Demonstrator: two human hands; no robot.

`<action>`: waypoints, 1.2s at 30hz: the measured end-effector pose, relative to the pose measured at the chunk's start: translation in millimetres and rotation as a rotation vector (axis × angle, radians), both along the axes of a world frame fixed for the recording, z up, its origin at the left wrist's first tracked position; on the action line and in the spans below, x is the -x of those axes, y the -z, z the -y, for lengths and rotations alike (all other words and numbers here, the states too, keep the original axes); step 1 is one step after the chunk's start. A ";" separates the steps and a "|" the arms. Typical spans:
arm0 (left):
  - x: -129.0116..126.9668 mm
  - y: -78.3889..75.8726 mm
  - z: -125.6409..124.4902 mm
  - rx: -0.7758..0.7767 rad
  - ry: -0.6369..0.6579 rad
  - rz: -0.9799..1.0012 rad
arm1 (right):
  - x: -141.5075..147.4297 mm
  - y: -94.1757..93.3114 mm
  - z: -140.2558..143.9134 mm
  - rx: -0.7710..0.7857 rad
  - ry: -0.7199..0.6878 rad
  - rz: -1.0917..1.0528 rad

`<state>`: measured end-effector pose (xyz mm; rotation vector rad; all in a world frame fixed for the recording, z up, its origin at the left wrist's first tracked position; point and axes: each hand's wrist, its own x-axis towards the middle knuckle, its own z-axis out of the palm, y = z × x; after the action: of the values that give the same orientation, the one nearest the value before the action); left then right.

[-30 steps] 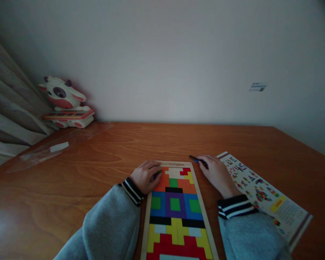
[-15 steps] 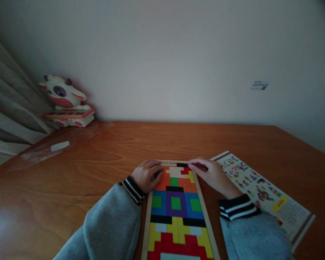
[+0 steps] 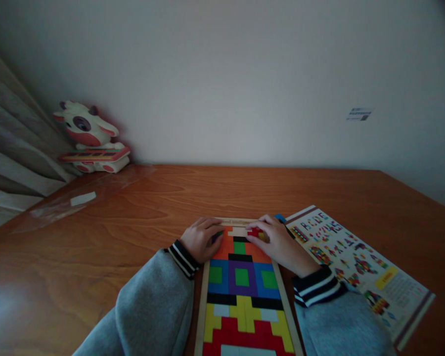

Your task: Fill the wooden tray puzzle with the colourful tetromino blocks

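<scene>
A person in grey sleeves with striped cuffs is working at a wooden table (image 3: 141, 232), and both hands are resting at the far end of a puzzle board (image 3: 242, 291). The board is lying flat on the near middle of the table, running from the near edge away toward the wall, and its frame is packed with flat coloured blocks in red, yellow, blue, green, purple, black, orange and white.

The left hand (image 3: 200, 240) is lying loosely curled on the far left corner of the board, its fingertips bending down onto the orange blocks there. Something dark and green is showing under those fingertips, but it is too hidden to tell whether the hand is gripping it.

The right hand (image 3: 276, 242) is reaching across the far right corner of the board with the fingers narrowed together, the tips pressing on a small red block (image 3: 254, 231) that is sitting just beside a white block (image 3: 238, 231) in the far row. A small blue piece (image 3: 281, 218) is peeking out just past the knuckles, at the edge of the board; whether the hand is holding it cannot be told.

A printed pattern sheet (image 3: 359, 267) is lying to the right of the board, angled away to the right. On the far left, against the wall, a cow toy (image 3: 89, 141) is standing, and a clear plastic bag (image 3: 77, 200) is lying flat on the table near it.
</scene>
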<state>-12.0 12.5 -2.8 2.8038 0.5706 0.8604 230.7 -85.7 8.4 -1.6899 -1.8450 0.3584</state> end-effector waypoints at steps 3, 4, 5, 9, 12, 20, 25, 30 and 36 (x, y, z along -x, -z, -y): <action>0.0 1.2 -0.3 0.000 -0.007 0.001 | -3.0 -0.1 -0.3 0.017 0.020 -0.034; 0.0 1.6 -0.5 -0.001 -0.009 0.002 | -6.6 -0.6 -0.6 0.012 0.025 -0.056; 0.0 1.8 -0.6 -0.003 -0.007 0.003 | -11.6 -1.1 -1.0 0.000 0.041 -0.077; -0.1 1.8 -0.9 -0.017 0.008 -0.003 | -42.5 0.8 -0.1 -0.056 0.252 -0.021; -0.1 1.4 -0.8 -0.013 0.005 -0.011 | -66.9 7.1 5.9 0.046 0.385 -0.001; -0.2 0.8 -0.5 -0.023 -0.002 0.009 | -88.0 4.4 19.9 0.263 0.425 -0.041; 0.3 2.2 -1.5 -0.028 0.005 0.020 | -82.0 1.0 17.3 0.266 0.367 -0.009; -0.1 2.0 -0.9 -0.012 0.001 0.014 | -75.5 0.3 15.6 0.194 0.274 0.046; -0.2 1.6 -0.9 -0.009 0.004 0.007 | -70.4 2.2 15.2 0.148 0.278 0.025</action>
<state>-11.8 13.4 -4.4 2.8079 0.5612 0.8730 301.2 -100.9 6.2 -2.0288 -1.6044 0.3652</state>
